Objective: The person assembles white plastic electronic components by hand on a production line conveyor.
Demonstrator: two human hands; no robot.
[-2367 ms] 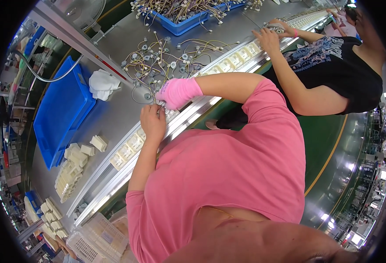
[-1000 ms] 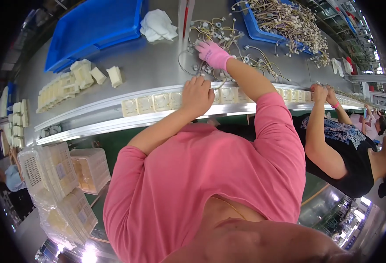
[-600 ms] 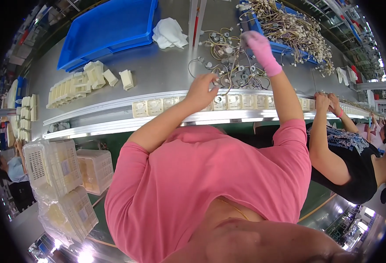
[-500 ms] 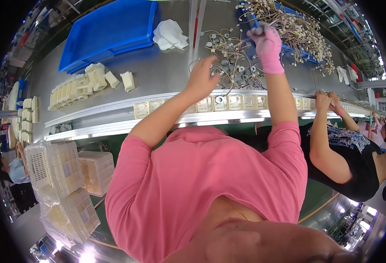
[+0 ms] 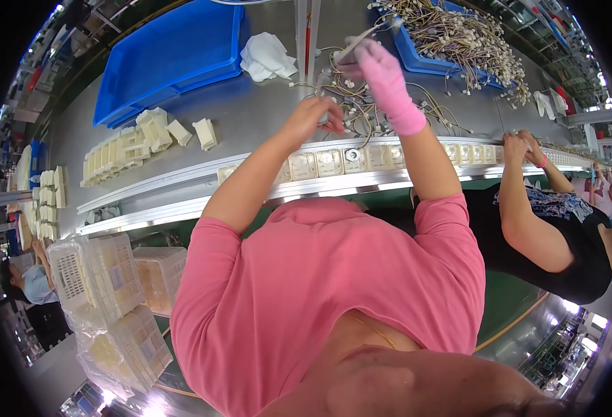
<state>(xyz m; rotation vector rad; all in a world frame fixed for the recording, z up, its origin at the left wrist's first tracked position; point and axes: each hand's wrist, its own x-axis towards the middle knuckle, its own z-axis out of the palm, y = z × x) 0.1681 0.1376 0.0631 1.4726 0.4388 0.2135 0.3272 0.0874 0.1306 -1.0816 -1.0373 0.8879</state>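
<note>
My bare left hand (image 5: 311,121) is above the near edge of the metal table, its fingers curled in around a small grey part (image 5: 323,117). Farther off and to the right, my right hand (image 5: 384,78), in a pink glove with greyish fingertips, is closed on a wire lead (image 5: 363,42). A pale connector shows at the lead's raised end; motion blurs this hand. Beneath both hands lies a loose heap of wired grey parts (image 5: 361,115), partly hidden by my right hand. A row of cream square housings (image 5: 330,161) sits in the metal rail before me; one holds a round grey part (image 5: 352,156).
A blue tray (image 5: 170,59) and a white cloth (image 5: 268,57) are at the back left. Cream housings (image 5: 115,156) stand left. Many wire leads (image 5: 459,42) overfill a blue bin (image 5: 424,62) at back right. Plastic crates (image 5: 97,271) are stacked lower left. A co-worker's hands (image 5: 521,144) are at the rail.
My right hand has moved left from the bin's edge, bringing a wire lead over the heap. My left hand has shifted slightly nearer, its fingers more curled.
</note>
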